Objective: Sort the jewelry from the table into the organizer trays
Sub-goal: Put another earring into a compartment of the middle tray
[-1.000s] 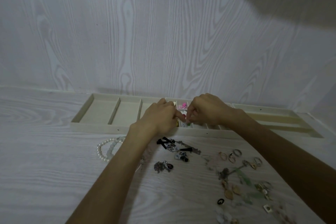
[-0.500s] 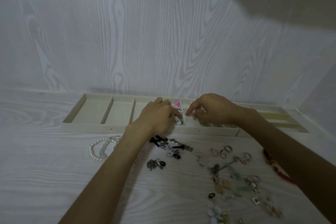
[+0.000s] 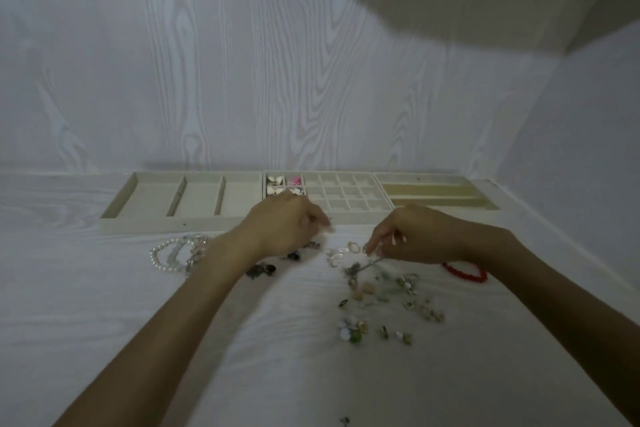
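Table (image 3: 104, 305); blurred jewelry (image 3: 384, 291) under hands.

left hand (image 3: 287, 225) blurred, covering dark pieces (image 3: 261, 269)

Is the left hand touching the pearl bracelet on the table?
Apart. The head view shows the left hand raised near the tray edge, with bare table between its wrist and the pearl bracelet, which lies further left.
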The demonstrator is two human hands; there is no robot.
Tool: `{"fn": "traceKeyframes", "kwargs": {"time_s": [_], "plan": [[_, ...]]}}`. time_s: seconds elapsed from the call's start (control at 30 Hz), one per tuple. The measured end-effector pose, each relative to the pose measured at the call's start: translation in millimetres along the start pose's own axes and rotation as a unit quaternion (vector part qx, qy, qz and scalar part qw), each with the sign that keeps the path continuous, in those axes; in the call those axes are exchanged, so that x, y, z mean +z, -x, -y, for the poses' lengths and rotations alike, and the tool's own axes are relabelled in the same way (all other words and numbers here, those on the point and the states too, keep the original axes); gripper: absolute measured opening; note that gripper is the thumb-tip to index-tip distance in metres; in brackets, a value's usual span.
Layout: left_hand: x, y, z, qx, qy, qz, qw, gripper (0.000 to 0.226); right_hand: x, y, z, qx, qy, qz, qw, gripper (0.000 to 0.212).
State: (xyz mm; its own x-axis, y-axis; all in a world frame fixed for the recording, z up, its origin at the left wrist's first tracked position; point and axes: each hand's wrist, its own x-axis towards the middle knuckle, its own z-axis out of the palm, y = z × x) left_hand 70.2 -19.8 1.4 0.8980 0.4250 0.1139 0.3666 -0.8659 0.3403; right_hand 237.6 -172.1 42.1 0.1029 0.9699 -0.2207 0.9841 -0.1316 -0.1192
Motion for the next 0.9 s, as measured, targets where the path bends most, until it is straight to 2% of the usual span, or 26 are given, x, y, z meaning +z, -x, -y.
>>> {"fn": "traceKeyframes", "kwargs": {"time_s": [0.17,0.27,0.4,0.53,0.73,0.83,0.9], "plan": [[20,35,-23,0.027,0.092,0.099,0.990,0.023,36,32,17,-0.013,-0.062,-0.048,0.997,0.022],[28,49,-26,0.017,0.125,0.137,0.982,0.019,54,38,28,-0.025,-0.084,-0.083,0.993,0.019],[31,59,-30,-0.006,0.105,0.134,0.985,0.015,64,37,38,-0.038,-0.090,-0.101,0.990,0.018],[25,67,-33,-0.003,0.099,0.128,0.987,0.019,66,46,46,-0.046,-0.092,-0.085,0.991,0.022],[22,71,-34,0.005,0.180,0.159,0.971,0.025,73,47,47,-0.046,-0.083,-0.104,0.990,0.019],[19,72,-35,-0.022,0.259,0.148,0.954,0.029,72,46,44,-0.035,-0.146,-0.101,0.984,0.018],[15,71,-35,-0.042,0.294,0.137,0.945,0.033,68,44,44,-0.022,-0.241,-0.113,0.964,0.018]]}}
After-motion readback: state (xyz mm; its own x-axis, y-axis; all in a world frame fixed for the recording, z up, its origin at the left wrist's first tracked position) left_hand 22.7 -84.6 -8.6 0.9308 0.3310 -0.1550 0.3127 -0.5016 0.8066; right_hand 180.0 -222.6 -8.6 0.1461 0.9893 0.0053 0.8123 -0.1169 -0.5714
